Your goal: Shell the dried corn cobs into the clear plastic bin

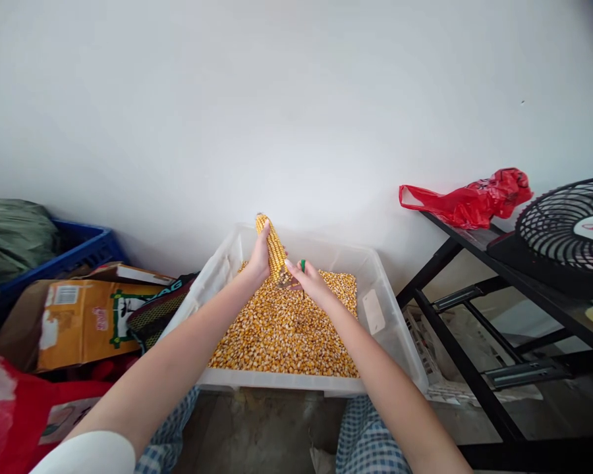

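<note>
An ear of dried yellow corn is tilted in my left hand, whose fingers wrap round its side. Most of its kernel rows look full, and its lower end is bare and pale. My right hand is closed at that lower end, its thumb close to the cob. A small green piece shows between its fingers, with a thin dark tip below; the kind of object is hidden. Beneath both hands, loose corn kernels fill much of a clear plastic bin.
On the left lie a blue crate, an orange cardboard box and a red bag. At right, a black metal table bears a red plastic bag and a black fan. A white wall stands behind the bin.
</note>
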{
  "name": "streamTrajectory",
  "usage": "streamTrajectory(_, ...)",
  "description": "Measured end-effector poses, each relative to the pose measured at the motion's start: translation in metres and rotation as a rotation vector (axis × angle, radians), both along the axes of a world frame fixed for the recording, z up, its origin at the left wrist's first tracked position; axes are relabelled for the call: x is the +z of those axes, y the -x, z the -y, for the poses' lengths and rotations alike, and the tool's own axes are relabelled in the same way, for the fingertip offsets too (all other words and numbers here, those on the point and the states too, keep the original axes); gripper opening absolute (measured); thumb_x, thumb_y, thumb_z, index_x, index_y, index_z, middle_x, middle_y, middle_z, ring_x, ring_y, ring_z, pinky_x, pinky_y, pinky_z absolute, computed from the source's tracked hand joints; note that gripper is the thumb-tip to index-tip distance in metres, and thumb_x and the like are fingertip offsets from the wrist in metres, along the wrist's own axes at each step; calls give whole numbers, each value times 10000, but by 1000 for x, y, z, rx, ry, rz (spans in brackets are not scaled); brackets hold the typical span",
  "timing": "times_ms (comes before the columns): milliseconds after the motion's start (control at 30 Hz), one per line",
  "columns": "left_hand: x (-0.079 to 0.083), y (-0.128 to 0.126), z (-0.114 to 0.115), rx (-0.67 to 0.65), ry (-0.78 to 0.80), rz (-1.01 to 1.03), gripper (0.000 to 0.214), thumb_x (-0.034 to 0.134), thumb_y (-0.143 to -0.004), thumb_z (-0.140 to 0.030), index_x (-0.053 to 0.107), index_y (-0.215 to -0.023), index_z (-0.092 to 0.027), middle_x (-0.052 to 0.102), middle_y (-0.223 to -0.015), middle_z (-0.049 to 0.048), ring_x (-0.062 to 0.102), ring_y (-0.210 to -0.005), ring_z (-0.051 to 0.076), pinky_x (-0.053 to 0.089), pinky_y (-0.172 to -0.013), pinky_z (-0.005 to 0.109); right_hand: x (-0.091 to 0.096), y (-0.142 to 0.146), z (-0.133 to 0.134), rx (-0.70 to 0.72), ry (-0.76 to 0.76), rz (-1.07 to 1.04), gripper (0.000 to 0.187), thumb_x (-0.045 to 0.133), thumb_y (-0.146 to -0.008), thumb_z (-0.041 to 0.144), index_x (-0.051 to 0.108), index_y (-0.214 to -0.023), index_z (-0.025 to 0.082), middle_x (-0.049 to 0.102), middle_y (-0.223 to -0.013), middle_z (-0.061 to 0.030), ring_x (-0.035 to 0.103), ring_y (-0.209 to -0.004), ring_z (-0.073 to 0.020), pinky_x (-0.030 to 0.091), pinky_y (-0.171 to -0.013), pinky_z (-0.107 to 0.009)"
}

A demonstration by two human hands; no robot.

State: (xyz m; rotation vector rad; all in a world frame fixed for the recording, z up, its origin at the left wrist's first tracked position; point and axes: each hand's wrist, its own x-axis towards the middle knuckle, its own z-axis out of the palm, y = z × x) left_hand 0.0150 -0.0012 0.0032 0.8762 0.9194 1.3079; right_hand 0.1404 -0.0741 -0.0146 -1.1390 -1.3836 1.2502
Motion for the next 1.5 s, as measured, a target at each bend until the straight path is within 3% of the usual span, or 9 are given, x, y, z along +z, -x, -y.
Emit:
streamTrajectory(100,-1,-6,4,-36,59,84,563,485,-684,-697,532,-897,-177,560,-565,50,597,-531,202,467,-462,312,-7,3,-2,-64,-6,56,409,542,-707,586,360,-709,220,453,-695,35,519,-645,-116,483,-508,-230)
streamTrajectory(233,-3,-13,10,-59,-34,53,571,537,-673,-666,503,-971,-180,579,-612,38,599,-523,186,465,-455,294,-11,5,-2,-103,-25,87,410,620,-657,556,414,-747,214,434,-686,44,486,-582,-97,441,-460,-210)
streamTrajectory(567,-4,-17,12,-102,-55,41,559,482,-711,-674,512,-956,-172,577,-590,45,589,-481,180,459,-435,286,-7,-4,0,21,-179,216,403,646,-684,485,455,-903,204,519,-781,24,492,-641,-102,427,-552,-229)
streamTrajectory(767,-3,-13,11,-127,3,73,593,505,-691,-675,499,-995,-165,573,-589,28,582,-471,171,457,-428,278,-3,-11,0,51,-198,270,367,621,-710,494,443,-861,211,472,-726,35,472,-628,-108,445,-591,-258)
streamTrajectory(900,-1,-11,8,-141,22,94,595,481,-695,-688,512,-969,-161,574,-591,41,592,-495,183,458,-428,284,5,-15,1,124,-93,161,376,600,-714,518,425,-868,223,457,-777,26,496,-675,-111,472,-599,-263)
streamTrajectory(1067,2,-14,12,-87,-59,57,568,482,-720,-663,506,-980,-159,574,-598,35,589,-480,172,441,-421,268,-2,-8,-1,-46,-83,240,442,630,-658,562,419,-833,214,451,-716,41,504,-676,-126,474,-623,-282)
streamTrajectory(1167,3,-18,18,-98,-94,33,553,500,-724,-643,488,-998,-163,559,-580,14,576,-445,163,430,-411,263,-10,0,-2,-115,-166,280,464,643,-664,536,465,-933,202,552,-834,-3,540,-766,-149,465,-723,-305)
streamTrajectory(1300,2,-21,22,-128,-92,16,540,487,-730,-643,488,-980,-164,558,-565,13,569,-418,174,427,-392,278,-13,1,-2,-44,-216,220,463,614,-716,501,460,-1042,210,583,-1005,-38,548,-933,-169,446,-828,-319)
streamTrajectory(1500,-2,-18,14,-136,-111,32,481,479,-749,-618,510,-917,-168,581,-586,40,583,-455,176,437,-399,271,-13,-3,-2,-7,-218,212,467,638,-708,475,455,-1041,203,580,-1057,-48,550,-977,-178,445,-852,-332)
